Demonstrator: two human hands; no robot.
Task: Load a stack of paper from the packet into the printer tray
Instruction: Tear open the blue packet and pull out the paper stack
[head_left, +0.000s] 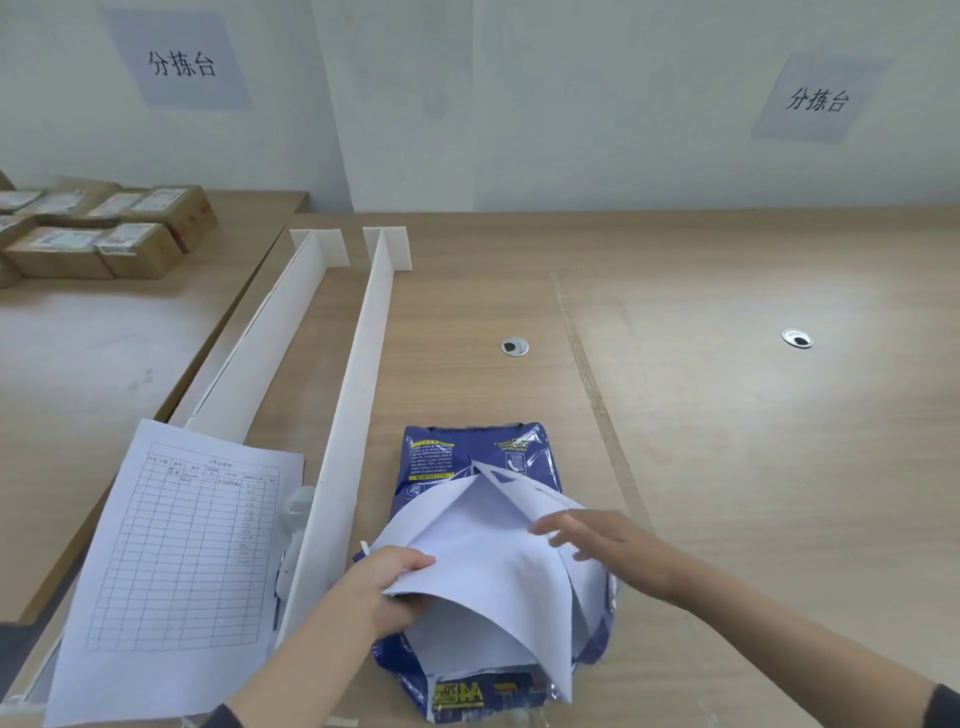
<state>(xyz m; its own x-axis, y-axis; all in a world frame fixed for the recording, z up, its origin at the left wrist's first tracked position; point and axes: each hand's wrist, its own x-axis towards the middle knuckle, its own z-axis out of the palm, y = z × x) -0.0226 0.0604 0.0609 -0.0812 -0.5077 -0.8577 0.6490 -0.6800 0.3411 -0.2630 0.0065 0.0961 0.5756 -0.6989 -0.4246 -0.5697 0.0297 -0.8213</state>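
Soft, even light fills the scene, bright but a little washed out. A pale sheen lies on the counter (727, 364) at the right and again on the far left, probably from lamps overhead. Shadows are faint, the deepest under the lifted paper (493, 571). The right hand (597, 545) is smeared by motion, its fingers (550, 527) blurred. The wide lens bends straight edges near the borders, and fine print on the form (182, 545) cannot be read.
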